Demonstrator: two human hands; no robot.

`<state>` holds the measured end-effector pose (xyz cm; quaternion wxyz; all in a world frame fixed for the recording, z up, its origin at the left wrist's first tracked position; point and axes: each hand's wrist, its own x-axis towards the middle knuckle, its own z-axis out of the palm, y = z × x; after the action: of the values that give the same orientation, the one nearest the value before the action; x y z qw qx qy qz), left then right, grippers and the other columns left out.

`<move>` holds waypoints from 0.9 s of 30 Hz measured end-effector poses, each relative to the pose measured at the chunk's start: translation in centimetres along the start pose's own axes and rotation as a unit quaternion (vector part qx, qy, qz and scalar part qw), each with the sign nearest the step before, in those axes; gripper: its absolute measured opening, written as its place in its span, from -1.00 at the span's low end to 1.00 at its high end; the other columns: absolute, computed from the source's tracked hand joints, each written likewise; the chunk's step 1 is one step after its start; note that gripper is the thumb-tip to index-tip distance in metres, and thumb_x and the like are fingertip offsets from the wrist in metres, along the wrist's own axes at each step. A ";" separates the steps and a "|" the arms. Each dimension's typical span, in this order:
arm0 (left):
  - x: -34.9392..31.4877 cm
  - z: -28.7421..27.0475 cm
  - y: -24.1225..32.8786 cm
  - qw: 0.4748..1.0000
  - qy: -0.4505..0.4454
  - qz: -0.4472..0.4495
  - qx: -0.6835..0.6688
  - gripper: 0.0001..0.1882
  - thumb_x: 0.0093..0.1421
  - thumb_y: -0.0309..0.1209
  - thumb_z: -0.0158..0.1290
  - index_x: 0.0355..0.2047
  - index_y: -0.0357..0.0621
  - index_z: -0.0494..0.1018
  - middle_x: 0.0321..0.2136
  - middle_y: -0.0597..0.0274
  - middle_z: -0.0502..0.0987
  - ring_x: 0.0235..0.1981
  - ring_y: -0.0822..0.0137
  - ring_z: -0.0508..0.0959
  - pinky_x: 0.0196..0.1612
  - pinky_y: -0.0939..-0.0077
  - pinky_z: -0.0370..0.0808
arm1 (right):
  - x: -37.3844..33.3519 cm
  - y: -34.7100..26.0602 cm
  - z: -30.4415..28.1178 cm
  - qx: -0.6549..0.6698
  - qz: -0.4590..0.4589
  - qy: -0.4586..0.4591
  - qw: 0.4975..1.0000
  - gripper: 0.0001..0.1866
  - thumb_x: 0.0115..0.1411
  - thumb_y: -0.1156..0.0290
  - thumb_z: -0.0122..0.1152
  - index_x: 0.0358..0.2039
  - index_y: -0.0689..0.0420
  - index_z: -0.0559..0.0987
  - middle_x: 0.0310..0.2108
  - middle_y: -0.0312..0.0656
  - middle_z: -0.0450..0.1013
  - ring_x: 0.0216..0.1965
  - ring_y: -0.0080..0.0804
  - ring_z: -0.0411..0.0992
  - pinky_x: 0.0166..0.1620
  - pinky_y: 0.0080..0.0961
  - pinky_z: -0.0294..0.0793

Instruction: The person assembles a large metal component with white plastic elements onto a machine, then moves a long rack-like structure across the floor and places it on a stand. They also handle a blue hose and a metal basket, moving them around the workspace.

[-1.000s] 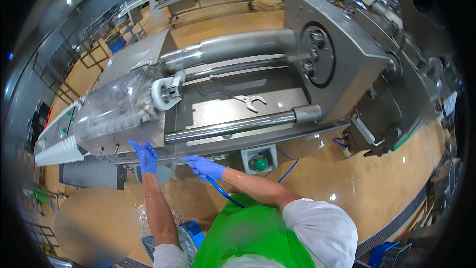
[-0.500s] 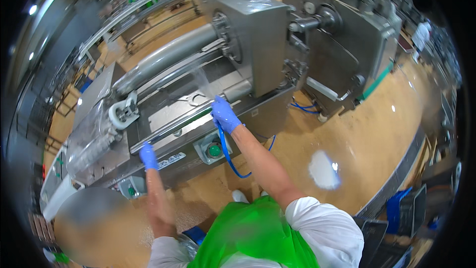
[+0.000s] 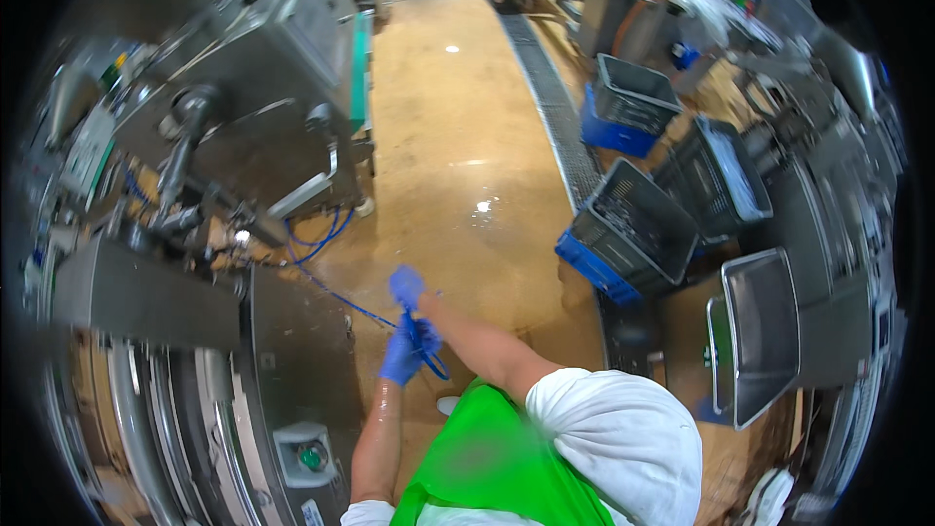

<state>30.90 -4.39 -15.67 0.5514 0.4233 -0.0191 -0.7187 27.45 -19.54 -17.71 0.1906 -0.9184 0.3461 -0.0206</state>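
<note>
Both my hands wear blue-violet gloves and meet over the wet floor in front of me. My left hand (image 3: 397, 355) is closed around a thin blue hose (image 3: 326, 289), which loops out beside its wrist. Just beyond it, my right hand (image 3: 406, 285) is closed at the upper stretch of the same hose, its fingers somewhat blurred. The hose trails away over the floor to the left, toward the base of a steel machine (image 3: 302, 49). Whatever end fitting the hose has is hidden by the gloves.
Close on my left stands a steel roller machine (image 3: 278, 331) with a green button (image 3: 312, 456). To the right are grey crates (image 3: 638, 224) on blue ones, and a steel tub (image 3: 765, 341). A drain grating (image 3: 545, 88) runs along the tan floor (image 3: 458, 136).
My view has swung right, away from the roller machine. My left hand has left the long roller bar and joined my right at the blue hose.
</note>
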 end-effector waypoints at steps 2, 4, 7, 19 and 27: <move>2.9 5.2 -2.3 0.969 -0.018 0.002 0.244 -0.52 0.32 0.00 -0.25 -0.36 -0.14 0.44 -0.64 0.29 0.39 -0.63 0.41 0.39 -0.48 0.51 0.43 | -1.8 9.8 0.0 -0.036 0.142 0.056 0.988 -0.87 -0.16 0.35 0.24 -0.61 0.13 0.62 -0.57 -0.05 0.52 -0.54 -0.17 0.50 -0.46 -0.30 0.48; 5.9 9.1 -1.5 0.932 -0.064 -0.085 0.346 -0.52 0.31 0.03 -0.25 -0.43 -0.11 0.41 -0.68 0.35 0.32 -0.70 0.43 0.33 -0.59 0.52 0.33 | -5.0 18.1 0.5 -0.021 0.240 -0.008 0.970 -0.89 -0.12 0.38 0.20 -0.58 0.11 0.64 -0.57 -0.07 0.52 -0.57 -0.16 0.52 -0.50 -0.33 0.49; 9.7 14.3 -2.5 0.828 -0.146 -0.126 0.526 -0.55 0.28 0.02 -0.22 -0.49 -0.09 0.37 -0.71 0.39 0.26 -0.74 0.47 0.24 -0.68 0.52 0.21 | -9.3 26.8 2.1 -0.017 0.352 -0.018 0.936 -0.81 -0.06 0.32 0.20 -0.44 0.11 0.64 -0.42 -0.05 0.55 -0.39 -0.18 0.55 -0.31 -0.30 0.52; 31.4 33.4 -2.8 0.711 -0.130 -0.294 0.625 -0.63 0.26 -0.03 -0.13 -0.56 0.03 0.28 -0.76 0.47 0.17 -0.80 0.53 0.16 -0.75 0.60 0.10 | -8.8 45.6 -4.4 0.521 0.535 0.197 0.636 -0.76 0.15 0.57 -0.18 -0.53 0.30 0.49 -0.62 0.01 0.46 -0.64 -0.26 0.50 -0.62 -0.32 0.52; 48.2 42.4 0.3 0.741 -0.156 -0.235 0.610 -0.56 0.25 0.03 -0.18 -0.58 -0.01 0.32 -0.79 0.43 0.18 -0.84 0.50 0.16 -0.78 0.56 0.10 | 3.0 59.0 -13.1 0.692 0.537 0.393 0.281 -0.81 0.16 0.51 -0.19 -0.52 0.22 0.41 -0.67 -0.03 0.40 -0.75 -0.35 0.34 -0.72 -0.39 0.34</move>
<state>2.84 -62.08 -16.68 -0.0214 0.5425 -0.4391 -0.7159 -9.57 -66.50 -27.33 0.5639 0.0676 0.6510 -0.5037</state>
